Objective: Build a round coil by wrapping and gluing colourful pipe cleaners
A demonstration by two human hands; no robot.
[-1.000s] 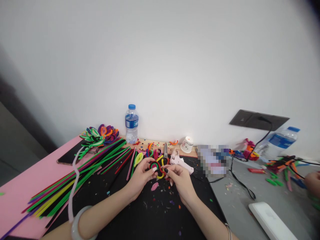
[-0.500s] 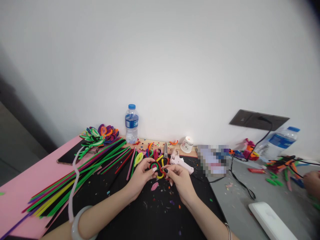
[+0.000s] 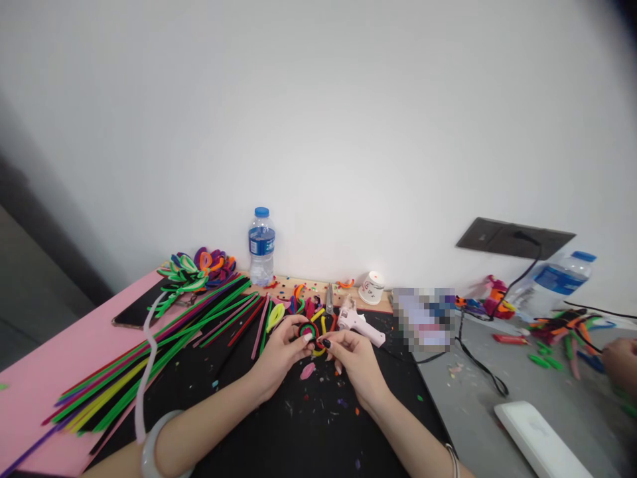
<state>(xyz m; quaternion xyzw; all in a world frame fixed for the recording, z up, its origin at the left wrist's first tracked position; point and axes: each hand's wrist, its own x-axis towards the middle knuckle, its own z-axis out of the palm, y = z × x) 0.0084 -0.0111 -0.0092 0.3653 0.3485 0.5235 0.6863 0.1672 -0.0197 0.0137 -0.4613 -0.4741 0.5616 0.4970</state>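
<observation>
A small round coil of pipe cleaner [image 3: 307, 328], with red, black, green and pink rings, sits between the thumb and fingers of my left hand [image 3: 281, 352]. My right hand [image 3: 357, 362] is pinched beside it at the coil's right edge, on the red pipe cleaner's end; the fingertips partly hide that end. Just behind the hands lie yellow and red curved pipe cleaner pieces [image 3: 323, 323]. A pink glue gun [image 3: 367, 330] rests beyond my right hand, near scissors [image 3: 329, 299]. A pink looped piece [image 3: 307, 371] lies on the black mat [image 3: 308, 431] below the coil.
Long pipe cleaners [image 3: 149, 358] spread across the left, before a looped bunch [image 3: 184, 273]. A water bottle [image 3: 261, 249] and paper cup [image 3: 371, 287] stand by the wall. Black cable [image 3: 480, 368] crosses the grey table. Another person's hand [image 3: 620, 362] is at far right.
The red pipe cleaner, which arched loosely between my hands, now lies closer around the coil. My right hand has shifted slightly left toward it.
</observation>
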